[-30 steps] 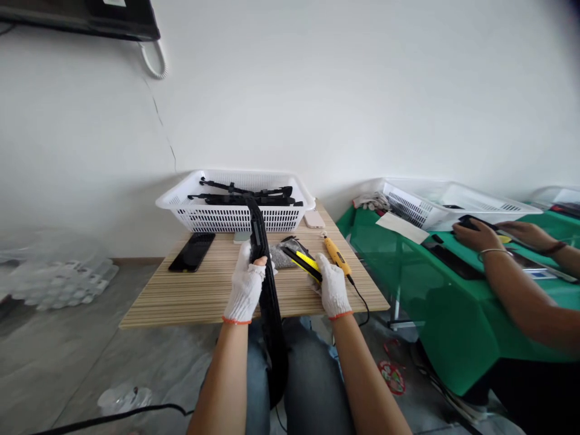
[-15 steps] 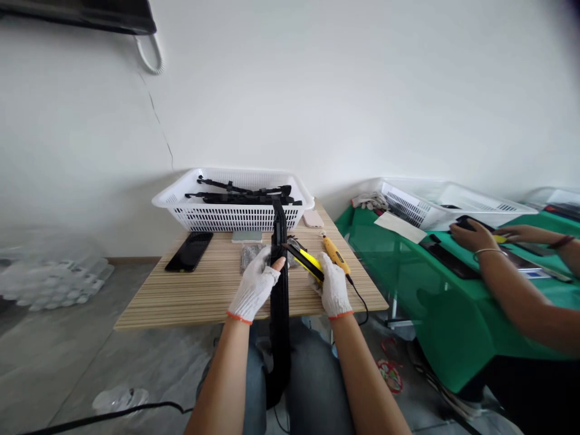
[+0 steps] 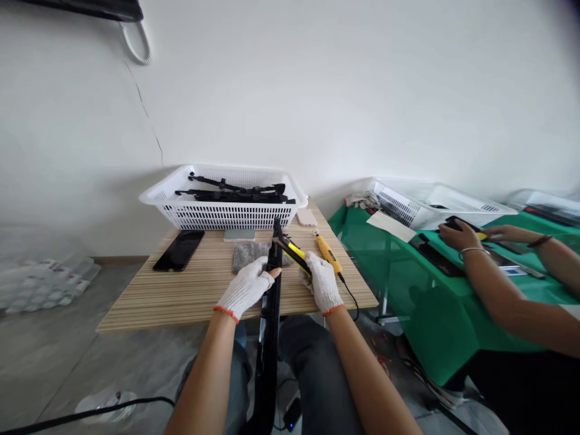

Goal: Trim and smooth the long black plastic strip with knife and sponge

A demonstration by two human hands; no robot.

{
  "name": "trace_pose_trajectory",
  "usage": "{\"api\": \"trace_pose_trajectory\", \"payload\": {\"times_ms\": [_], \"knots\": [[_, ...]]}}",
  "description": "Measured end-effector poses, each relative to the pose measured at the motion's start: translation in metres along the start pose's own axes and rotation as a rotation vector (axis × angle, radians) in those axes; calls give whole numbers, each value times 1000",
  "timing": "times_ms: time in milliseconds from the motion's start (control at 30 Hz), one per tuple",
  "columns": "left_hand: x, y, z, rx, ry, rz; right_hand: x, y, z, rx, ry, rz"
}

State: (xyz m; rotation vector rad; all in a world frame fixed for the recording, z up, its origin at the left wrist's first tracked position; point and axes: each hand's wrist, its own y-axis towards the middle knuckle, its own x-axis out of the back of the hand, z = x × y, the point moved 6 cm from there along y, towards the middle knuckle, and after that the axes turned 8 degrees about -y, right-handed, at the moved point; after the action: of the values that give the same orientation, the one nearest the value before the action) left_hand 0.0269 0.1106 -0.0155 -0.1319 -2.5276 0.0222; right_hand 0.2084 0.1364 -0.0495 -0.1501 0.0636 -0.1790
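Note:
My left hand [image 3: 247, 289], in a white knit glove, is closed around a long black plastic part [image 3: 270, 314] that stands nearly upright between my knees against the front edge of the wooden table [image 3: 190, 290]. My right hand [image 3: 321, 283], also gloved, grips a yellow and black utility knife [image 3: 292, 252] whose tip meets the top of the black part. A grey cloth pad [image 3: 247, 254] lies on the table just behind my left hand.
A white basket [image 3: 224, 205] with several black parts stands at the table's back. A black phone [image 3: 178, 249], a pink phone [image 3: 307, 217] and a corded yellow tool [image 3: 328, 255] lie on the table. To the right, another person's hands [image 3: 457, 234] work at a green table [image 3: 408, 266] with a second white basket [image 3: 435, 202].
The black part swung from leaning left to upright and lower, uncovering the grey pad. My right hand brought the knife to the part's top. The view shifted a little to the right.

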Motion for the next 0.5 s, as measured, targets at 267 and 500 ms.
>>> {"api": "trace_pose_trajectory", "payload": {"times_ms": [267,500], "knots": [[-13,-2,-14,-138,134,38,-17,1,11,70,-118,151],[-6,-38,-37,-153,363,7,-17,2,10,93,-110,94]]}}
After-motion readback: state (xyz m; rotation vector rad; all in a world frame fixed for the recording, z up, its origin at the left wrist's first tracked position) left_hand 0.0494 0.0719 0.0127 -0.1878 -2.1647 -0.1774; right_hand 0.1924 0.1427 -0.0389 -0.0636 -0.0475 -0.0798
